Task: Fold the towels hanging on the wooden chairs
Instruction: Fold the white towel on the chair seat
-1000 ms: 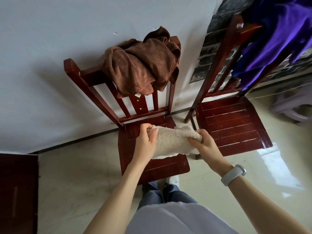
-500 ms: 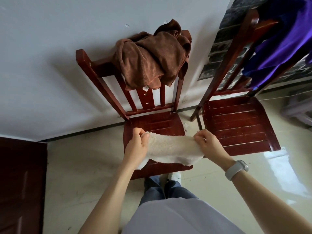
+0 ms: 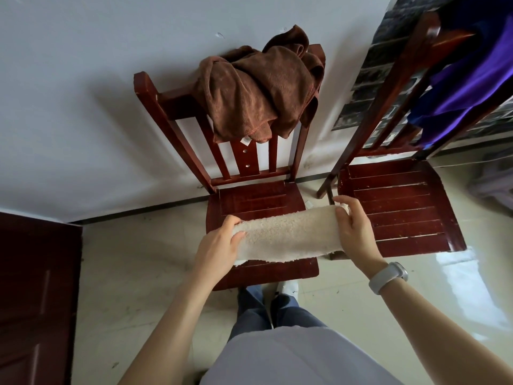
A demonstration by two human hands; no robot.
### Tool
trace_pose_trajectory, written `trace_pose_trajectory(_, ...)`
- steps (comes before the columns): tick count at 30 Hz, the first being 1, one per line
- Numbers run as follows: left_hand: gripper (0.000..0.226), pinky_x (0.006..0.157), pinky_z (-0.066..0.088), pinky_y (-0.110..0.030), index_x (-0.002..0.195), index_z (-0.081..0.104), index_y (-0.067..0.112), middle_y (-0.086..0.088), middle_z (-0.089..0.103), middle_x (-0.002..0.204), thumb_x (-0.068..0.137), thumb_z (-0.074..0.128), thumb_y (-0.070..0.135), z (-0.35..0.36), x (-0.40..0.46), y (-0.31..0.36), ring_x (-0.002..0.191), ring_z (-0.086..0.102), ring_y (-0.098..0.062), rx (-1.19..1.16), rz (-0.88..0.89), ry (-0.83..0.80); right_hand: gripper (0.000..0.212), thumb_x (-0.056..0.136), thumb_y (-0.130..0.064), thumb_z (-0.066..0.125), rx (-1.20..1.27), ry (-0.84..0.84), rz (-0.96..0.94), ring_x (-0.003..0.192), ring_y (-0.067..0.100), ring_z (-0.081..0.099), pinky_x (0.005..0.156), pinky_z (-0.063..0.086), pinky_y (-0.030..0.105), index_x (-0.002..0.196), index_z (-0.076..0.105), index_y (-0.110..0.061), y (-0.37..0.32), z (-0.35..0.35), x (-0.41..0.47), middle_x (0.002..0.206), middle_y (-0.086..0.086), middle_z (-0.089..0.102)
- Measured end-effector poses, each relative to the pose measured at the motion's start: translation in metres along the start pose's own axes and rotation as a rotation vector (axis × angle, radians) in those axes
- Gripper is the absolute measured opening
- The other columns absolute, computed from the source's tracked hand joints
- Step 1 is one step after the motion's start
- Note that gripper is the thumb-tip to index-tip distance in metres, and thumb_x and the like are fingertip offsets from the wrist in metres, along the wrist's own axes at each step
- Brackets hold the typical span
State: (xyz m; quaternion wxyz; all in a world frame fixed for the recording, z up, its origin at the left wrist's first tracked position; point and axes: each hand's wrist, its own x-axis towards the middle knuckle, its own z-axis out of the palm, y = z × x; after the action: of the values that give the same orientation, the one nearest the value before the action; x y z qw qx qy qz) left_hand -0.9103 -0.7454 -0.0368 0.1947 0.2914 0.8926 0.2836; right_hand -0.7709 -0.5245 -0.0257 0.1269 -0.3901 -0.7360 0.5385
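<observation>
L hand (image 3: pixel 219 245) & R hand (image 3: pixel 352 232) each grip an end of cream towel (image 3: pixel 286 236), stretched above near chair (image 3: pixel 258 198); brown towel (image 3: pixel 261 90) on its back.

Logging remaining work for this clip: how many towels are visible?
3: a cream fluffy towel stretched between both hands, a brown towel bunched on the middle chair's backrest, a purple towel draped over the right chair's backrest, partly cropped.
</observation>
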Motion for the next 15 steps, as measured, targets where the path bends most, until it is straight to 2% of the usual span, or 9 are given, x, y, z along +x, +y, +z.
trace_pose_trajectory(1, 0.021, 0.056, 0.048, -0.029, 0.112, 0.046, 0.021, 0.005, 0.059, 0.079, 0.093, 0.048, 0.029, 0.001, -0.001, 0.000, 0.063, 0.058, -0.009, -0.033, -0.026, 0.010, 0.022, 0.096, -0.019, 0.042, 0.014, -0.045, -0.008, 0.079, 0.002, 0.052, 0.054, 0.042, 0.001, 0.115, 0.049, -0.026, -0.001, -0.001, 0.000, 0.093, -0.014, 0.052)
trace_pose_trajectory(4, 0.016, 0.056, 0.043, -0.010, 0.105, 0.043, 0.027, 0.019, 0.050, 0.087, 0.091, 0.052, 0.026, 0.000, 0.002, 0.002, 0.075, 0.054, 0.003, -0.249, -0.141, 0.026, 0.039, 0.088, -0.024, 0.059, 0.014, -0.339, -0.011, 0.100, -0.005, 0.052, 0.071, 0.044, 0.003, 0.123, 0.044, -0.032, 0.000, -0.002, 0.001, 0.114, -0.016, 0.049)
trace_pose_trajectory(5, 0.018, 0.058, 0.042, -0.006, 0.103, 0.041, 0.030, 0.021, 0.047, 0.091, 0.090, 0.053, 0.025, -0.001, 0.003, 0.003, 0.080, 0.052, 0.005, -0.318, -0.179, 0.022, 0.046, 0.084, -0.023, 0.064, -0.029, -0.448, 0.020, 0.103, 0.001, 0.052, 0.071, 0.046, 0.006, 0.124, 0.044, -0.031, 0.001, -0.001, 0.001, 0.116, -0.010, 0.047)
trace_pose_trajectory(7, 0.021, 0.060, 0.041, -0.007, 0.102, 0.040, 0.032, 0.021, 0.045, 0.096, 0.089, 0.056, 0.026, -0.003, 0.004, 0.004, 0.087, 0.050, 0.003, -0.402, -0.227, 0.003, 0.049, 0.083, -0.019, 0.065, -0.226, -0.584, 0.049, 0.099, 0.015, 0.052, 0.066, 0.048, 0.012, 0.127, 0.045, -0.029, 0.004, 0.000, -0.001, 0.113, -0.001, 0.042)
trace_pose_trajectory(8, 0.023, 0.059, 0.041, -0.008, 0.101, 0.041, 0.033, 0.021, 0.044, 0.097, 0.087, 0.058, 0.026, -0.004, 0.005, 0.004, 0.087, 0.050, 0.002, -0.407, -0.233, -0.005, 0.046, 0.085, -0.016, 0.062, -0.331, -0.600, 0.034, 0.095, 0.019, 0.052, 0.066, 0.047, 0.013, 0.127, 0.047, -0.026, 0.006, 0.002, 0.000, 0.110, 0.002, 0.041)
trace_pose_trajectory(10, 0.026, 0.057, 0.041, -0.008, 0.094, 0.043, 0.035, 0.019, 0.047, 0.095, 0.083, 0.064, 0.025, -0.008, 0.004, 0.001, 0.083, 0.051, 0.001, -0.404, -0.234, -0.003, 0.037, 0.089, -0.010, 0.055, -0.445, -0.523, -0.017, 0.091, 0.025, 0.055, 0.069, 0.044, 0.017, 0.125, 0.054, -0.017, 0.010, 0.001, 0.002, 0.102, 0.005, 0.044)
trace_pose_trajectory(13, 0.030, 0.066, 0.039, -0.016, 0.085, 0.047, 0.037, 0.019, 0.052, 0.094, 0.077, 0.070, 0.021, -0.014, 0.005, -0.007, 0.086, 0.051, -0.002, -0.411, -0.246, 0.022, 0.030, 0.089, -0.004, 0.049, -0.482, -0.328, -0.082, 0.094, 0.030, 0.056, 0.080, 0.050, 0.037, 0.115, 0.063, -0.013, 0.014, -0.005, 0.007, 0.100, 0.011, 0.056)
trace_pose_trajectory(15, 0.029, 0.072, 0.041, -0.020, 0.089, 0.051, 0.035, 0.017, 0.054, 0.096, 0.077, 0.071, 0.017, -0.016, 0.005, -0.013, 0.092, 0.052, -0.007, -0.402, -0.254, 0.021, 0.031, 0.087, 0.000, 0.048, -0.437, -0.259, -0.082, 0.093, 0.029, 0.057, 0.073, 0.053, 0.049, 0.109, 0.066, -0.012, 0.014, -0.007, 0.009, 0.097, 0.010, 0.059)
